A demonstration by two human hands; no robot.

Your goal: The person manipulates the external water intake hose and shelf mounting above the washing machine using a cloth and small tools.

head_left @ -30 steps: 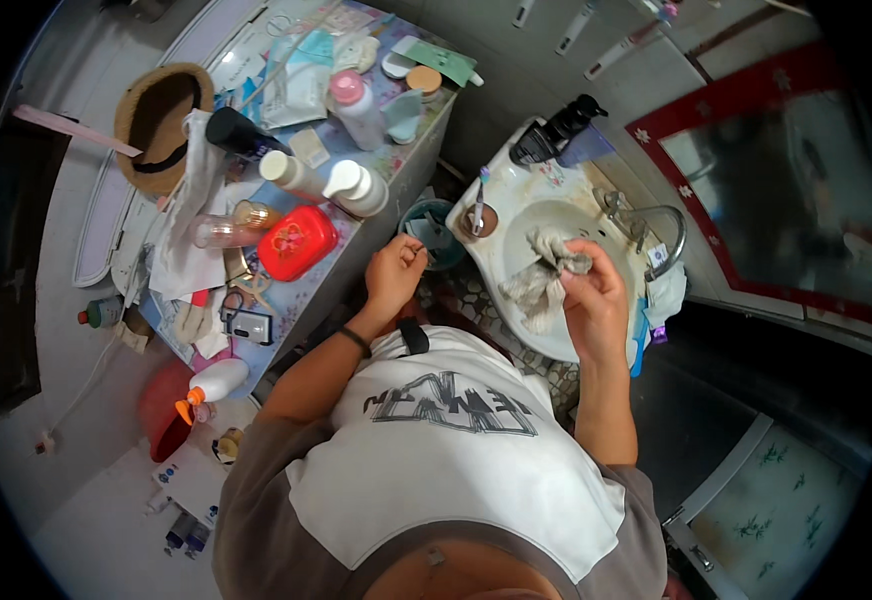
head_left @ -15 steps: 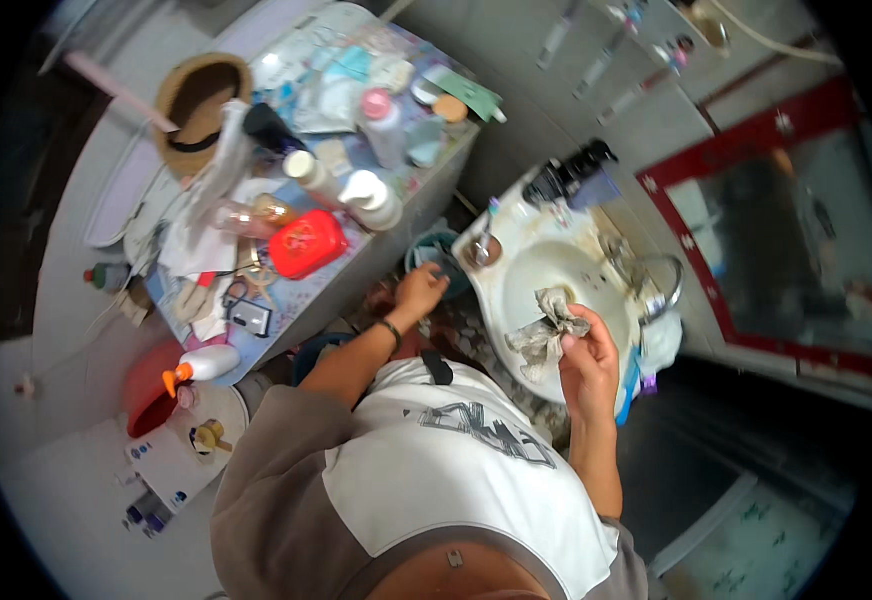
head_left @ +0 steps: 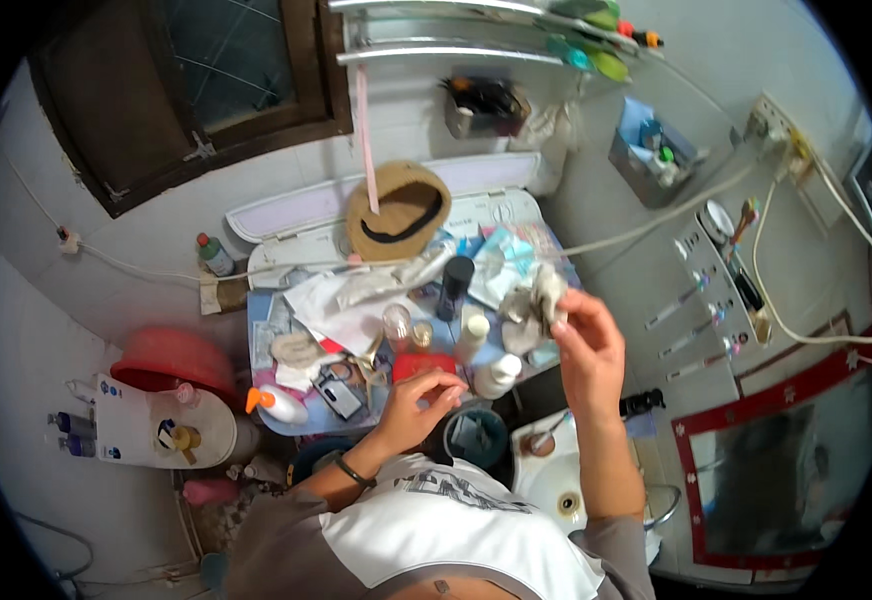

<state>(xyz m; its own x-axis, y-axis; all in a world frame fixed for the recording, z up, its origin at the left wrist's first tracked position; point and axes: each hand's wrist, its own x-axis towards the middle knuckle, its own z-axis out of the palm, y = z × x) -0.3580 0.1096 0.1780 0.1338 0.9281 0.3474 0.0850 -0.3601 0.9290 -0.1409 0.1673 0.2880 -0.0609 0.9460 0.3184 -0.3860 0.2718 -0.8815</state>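
Note:
A crumpled, dirty grey-white cloth (head_left: 528, 312) hangs from my right hand (head_left: 592, 352), which pinches it between thumb and fingers above the right side of the cluttered table (head_left: 281, 415). My left hand (head_left: 419, 408) is at the table's front edge, its fingers loosely bent and nothing visible in them. Just behind it lies a red box (head_left: 422, 364), partly covered by the fingers. White bottles (head_left: 497, 377) and a tall black bottle (head_left: 455, 287) stand between my hands and the back of the table. A straw hat (head_left: 399, 212) rests at the back.
Below the table's front edge stands a dark green bin (head_left: 476, 438). The sink (head_left: 553, 490) is at the lower right, beside a red-framed mirror (head_left: 771, 470). A white cable (head_left: 646, 225) crosses over the table. To the left are a red basin (head_left: 171, 358) and an orange-nozzled bottle (head_left: 278, 403).
My view has turned from the sink toward the table. My right hand has carried the cloth from over the sink to over the table. My left hand has left the bin and risen to the table edge.

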